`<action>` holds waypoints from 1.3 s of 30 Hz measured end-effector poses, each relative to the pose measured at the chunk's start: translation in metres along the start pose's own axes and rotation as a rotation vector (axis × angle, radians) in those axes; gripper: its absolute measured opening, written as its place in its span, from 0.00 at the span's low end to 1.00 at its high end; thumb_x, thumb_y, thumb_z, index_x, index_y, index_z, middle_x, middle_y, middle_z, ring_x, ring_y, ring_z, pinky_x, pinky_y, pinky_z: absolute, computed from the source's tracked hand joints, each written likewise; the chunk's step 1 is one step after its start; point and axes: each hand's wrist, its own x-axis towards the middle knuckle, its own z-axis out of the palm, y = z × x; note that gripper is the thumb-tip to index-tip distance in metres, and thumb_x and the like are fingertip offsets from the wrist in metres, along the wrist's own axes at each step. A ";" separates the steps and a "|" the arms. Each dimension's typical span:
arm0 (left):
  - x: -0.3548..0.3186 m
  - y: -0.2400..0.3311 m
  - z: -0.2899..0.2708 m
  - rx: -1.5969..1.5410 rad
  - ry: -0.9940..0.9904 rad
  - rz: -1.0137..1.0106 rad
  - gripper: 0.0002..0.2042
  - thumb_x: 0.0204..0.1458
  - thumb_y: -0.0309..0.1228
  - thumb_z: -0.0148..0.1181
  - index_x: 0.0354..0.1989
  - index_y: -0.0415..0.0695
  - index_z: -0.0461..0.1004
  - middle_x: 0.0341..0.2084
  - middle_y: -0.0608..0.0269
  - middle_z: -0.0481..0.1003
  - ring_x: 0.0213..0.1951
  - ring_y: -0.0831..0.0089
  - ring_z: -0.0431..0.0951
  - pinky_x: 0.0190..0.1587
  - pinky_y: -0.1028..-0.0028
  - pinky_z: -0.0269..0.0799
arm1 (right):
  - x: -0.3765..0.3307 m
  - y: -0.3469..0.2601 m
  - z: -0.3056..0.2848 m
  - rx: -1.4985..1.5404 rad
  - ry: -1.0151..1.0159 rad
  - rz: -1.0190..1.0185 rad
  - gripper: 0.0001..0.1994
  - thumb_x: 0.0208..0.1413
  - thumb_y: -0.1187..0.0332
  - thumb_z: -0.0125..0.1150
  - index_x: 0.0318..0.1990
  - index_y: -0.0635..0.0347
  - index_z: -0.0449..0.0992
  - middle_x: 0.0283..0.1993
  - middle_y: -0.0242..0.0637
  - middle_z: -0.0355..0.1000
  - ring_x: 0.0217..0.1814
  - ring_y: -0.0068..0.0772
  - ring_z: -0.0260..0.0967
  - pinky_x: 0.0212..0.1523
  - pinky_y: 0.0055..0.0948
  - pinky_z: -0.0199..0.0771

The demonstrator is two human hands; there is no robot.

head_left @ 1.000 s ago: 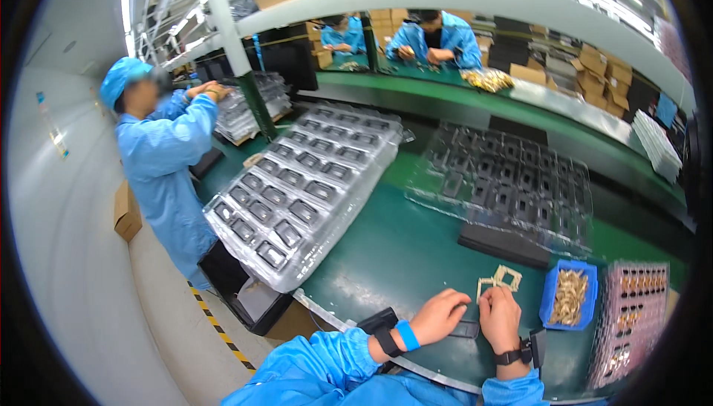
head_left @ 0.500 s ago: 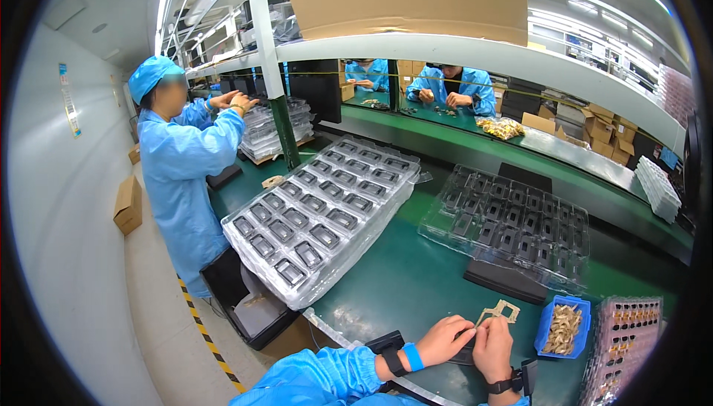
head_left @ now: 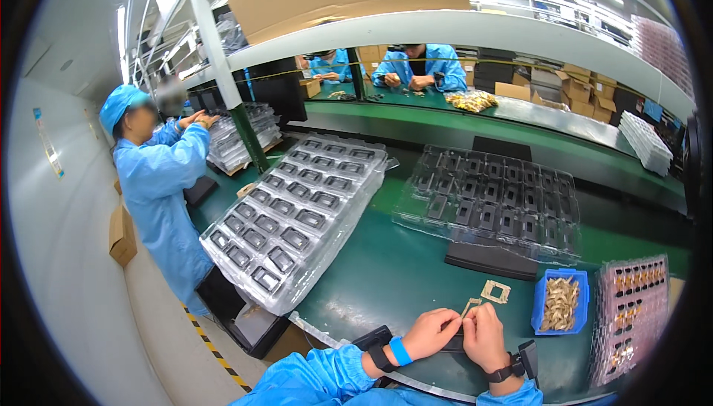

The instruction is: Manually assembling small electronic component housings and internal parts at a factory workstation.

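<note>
Close together near the table's front edge, my left hand [head_left: 433,332] and my right hand [head_left: 485,338] pinch a thin tan bent strip [head_left: 469,305] between their fingertips. Just beyond it is a tan square frame [head_left: 495,291] with an opening in its middle. Whether strip and frame are still joined, I cannot tell. Part of a dark flat object [head_left: 454,343] shows beneath my hands; the rest is hidden. To the right of my right hand stands a blue bin [head_left: 538,309] filled with small tan pieces [head_left: 560,303].
A stack of clear trays with black frame-like parts [head_left: 281,206] fills the left side. Another clear tray [head_left: 483,216] with dark parts rests farther right on dark supports. Pink trays [head_left: 631,317] stand at far right. A co-worker in blue [head_left: 160,190] handles stacked trays beyond.
The view has shifted, so the surroundings sit farther left. The tan square frame now appears apart from my fingertips, with the bent strip still between them. My hands remain close together.
</note>
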 end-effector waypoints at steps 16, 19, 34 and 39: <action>0.001 -0.001 -0.014 0.233 0.018 0.244 0.03 0.50 0.25 0.57 0.28 0.38 0.73 0.24 0.54 0.73 0.28 0.55 0.72 0.34 0.63 0.69 | -0.001 0.002 0.003 -0.028 -0.044 -0.084 0.06 0.49 0.73 0.63 0.34 0.61 0.74 0.37 0.40 0.66 0.34 0.45 0.70 0.33 0.38 0.72; -0.003 -0.002 -0.016 0.238 -0.018 0.223 0.04 0.51 0.26 0.57 0.29 0.38 0.74 0.24 0.54 0.74 0.28 0.55 0.73 0.33 0.64 0.69 | -0.004 -0.001 0.002 -0.017 -0.063 -0.036 0.06 0.48 0.73 0.63 0.34 0.60 0.74 0.37 0.39 0.66 0.34 0.45 0.70 0.33 0.38 0.72; -0.012 0.018 -0.029 0.222 -0.068 0.086 0.05 0.51 0.25 0.56 0.27 0.38 0.76 0.22 0.54 0.74 0.26 0.61 0.76 0.31 0.67 0.71 | -0.001 0.001 0.005 -0.157 -0.094 -0.316 0.08 0.48 0.71 0.63 0.34 0.58 0.71 0.36 0.37 0.66 0.38 0.40 0.66 0.39 0.37 0.63; -0.014 0.018 -0.036 -0.264 -0.179 -0.320 0.09 0.59 0.27 0.52 0.35 0.35 0.78 0.27 0.67 0.78 0.31 0.83 0.74 0.36 0.81 0.69 | -0.006 -0.002 -0.001 -0.125 -0.010 -0.380 0.09 0.46 0.71 0.64 0.34 0.56 0.70 0.35 0.34 0.66 0.37 0.35 0.66 0.40 0.35 0.62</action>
